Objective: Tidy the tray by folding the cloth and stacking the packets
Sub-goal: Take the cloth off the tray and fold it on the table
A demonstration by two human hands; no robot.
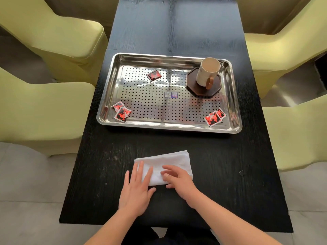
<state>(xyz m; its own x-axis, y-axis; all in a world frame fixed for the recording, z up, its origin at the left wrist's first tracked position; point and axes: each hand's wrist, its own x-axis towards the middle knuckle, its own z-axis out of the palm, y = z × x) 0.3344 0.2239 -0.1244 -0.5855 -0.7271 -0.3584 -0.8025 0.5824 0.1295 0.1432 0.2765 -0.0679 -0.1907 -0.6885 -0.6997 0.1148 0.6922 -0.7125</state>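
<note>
A white cloth (174, 159), folded into a small rectangle, lies on the black table in front of the steel tray (169, 127). My left hand (135, 189) presses flat on the cloth's left part with straight fingers. My right hand (177, 177) rests on the cloth's right part, fingers loosely bent. Red and black packets lie scattered in the tray: two overlapping at the near left corner (121, 112), two overlapping at the near right corner (215, 117), and one (153, 75) toward the far left.
A cream mug (208, 72) with a wooden handle stands on a dark octagonal coaster (203, 89) in the tray's far right corner. Yellow-green chairs (44, 110) flank the narrow black table (230, 174) on both sides.
</note>
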